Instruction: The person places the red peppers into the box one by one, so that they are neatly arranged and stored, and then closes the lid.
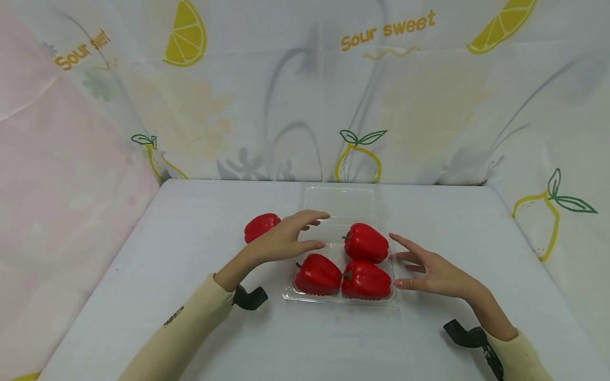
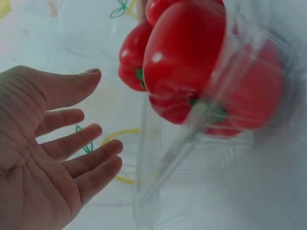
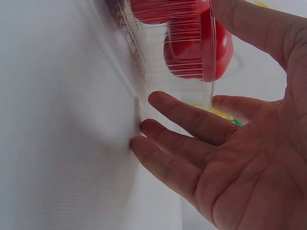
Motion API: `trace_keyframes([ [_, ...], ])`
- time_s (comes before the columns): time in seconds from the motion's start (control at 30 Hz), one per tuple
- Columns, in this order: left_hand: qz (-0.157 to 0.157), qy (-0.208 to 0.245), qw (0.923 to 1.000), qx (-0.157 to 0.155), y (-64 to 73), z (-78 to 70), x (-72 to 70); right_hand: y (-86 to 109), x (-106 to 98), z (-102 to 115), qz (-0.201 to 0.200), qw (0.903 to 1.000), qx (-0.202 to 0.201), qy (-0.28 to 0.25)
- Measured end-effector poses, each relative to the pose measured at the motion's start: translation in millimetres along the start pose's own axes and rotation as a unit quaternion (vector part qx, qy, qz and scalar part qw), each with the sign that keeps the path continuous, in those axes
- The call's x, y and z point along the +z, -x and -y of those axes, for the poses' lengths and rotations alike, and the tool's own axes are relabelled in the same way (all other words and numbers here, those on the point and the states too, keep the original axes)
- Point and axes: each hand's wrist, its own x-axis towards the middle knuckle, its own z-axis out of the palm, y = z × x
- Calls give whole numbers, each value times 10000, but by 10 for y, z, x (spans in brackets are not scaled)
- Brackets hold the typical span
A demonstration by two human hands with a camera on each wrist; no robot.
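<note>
A clear plastic clamshell box [image 1: 310, 299] lies with its lid folded back. Three red bell peppers sit in it: one front left [image 1: 317, 277], one front right [image 1: 368, 281], one back right [image 1: 367, 243]. My left hand [image 1: 281, 239] hovers over the box's back left part, fingers extended, holding nothing; its empty palm also shows in the left wrist view. Partly behind that hand, a fourth bell pepper [image 1: 259, 226] lies on the table outside the box. My right hand [image 1: 433, 272] is at the box's right side, fingers spread, its thumb close to the rim; contact is unclear.
The transparent lid [image 1: 340, 200] lies flat behind the box. A white cloth covers the table [image 1: 200, 206]. Lemon-printed fabric [image 1: 295, 106] hangs along the back and sides. Each wrist carries a black camera mount [image 1: 250, 298].
</note>
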Motion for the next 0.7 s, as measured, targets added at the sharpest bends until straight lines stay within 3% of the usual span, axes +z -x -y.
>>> trace_keyframes([
  [0.17,-208,45,9996,163,59,66,-45,3,-6,-9,-18,10000,33,41],
  [0.57,-510,-221,9985,15,206,204,-234,-9,6,0,-30,10000,75,41],
  [0.7,-655,-349,9972,114,249,284,-285,-8,5,4,-19,9999,110,26],
])
